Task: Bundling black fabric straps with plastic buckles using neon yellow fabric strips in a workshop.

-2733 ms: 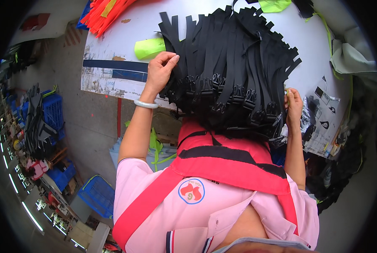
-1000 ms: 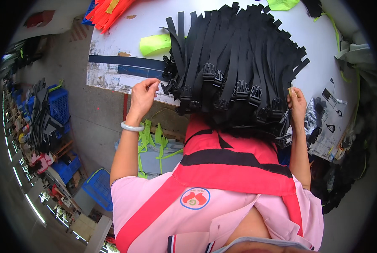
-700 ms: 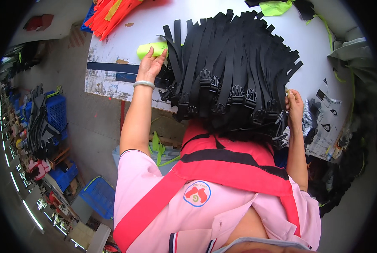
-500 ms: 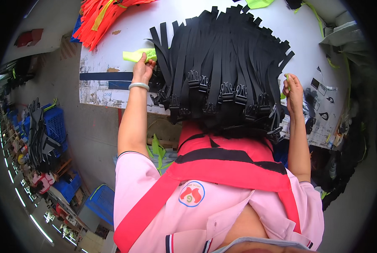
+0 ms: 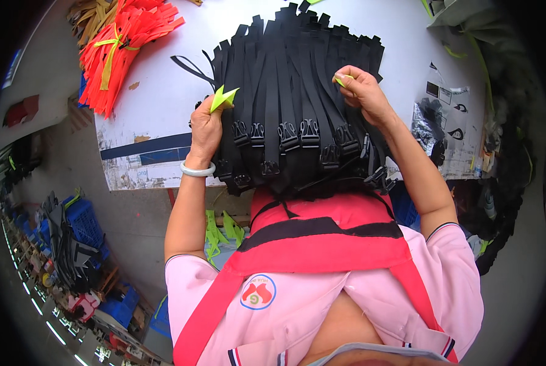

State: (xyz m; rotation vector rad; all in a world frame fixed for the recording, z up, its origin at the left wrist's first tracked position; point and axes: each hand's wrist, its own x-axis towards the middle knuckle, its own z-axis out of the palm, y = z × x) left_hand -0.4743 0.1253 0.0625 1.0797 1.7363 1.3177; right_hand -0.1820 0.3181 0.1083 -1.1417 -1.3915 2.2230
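Observation:
A large bundle of black webbing straps (image 5: pixel 279 79) with plastic side-release buckles (image 5: pixel 288 135) lies fanned out on the white table, buckle ends toward me. At the bundle's left edge, my left hand (image 5: pixel 207 129) is closed on a neon yellow-green strip (image 5: pixel 224 99), whose end sticks up past the fingers. My right hand (image 5: pixel 365 94), over the right side of the straps, pinches another small yellow-green end (image 5: pixel 344 80). The black straps and my hands hide the rest, so I cannot tell whether both ends belong to one strip.
An orange strap bundle (image 5: pixel 123 52) tied with a yellow band lies at the far left of the table (image 5: pixel 163 79), beside tan straps (image 5: pixel 93 21). A clear plastic bag (image 5: pixel 428 128) is at right. Blue crates (image 5: pixel 86 219) stand on the floor at left.
My right hand has moved left from beside the bundle to above it, bringing its yellow-green end. My left hand has turned at the bundle's left edge, and its strip end now points up.

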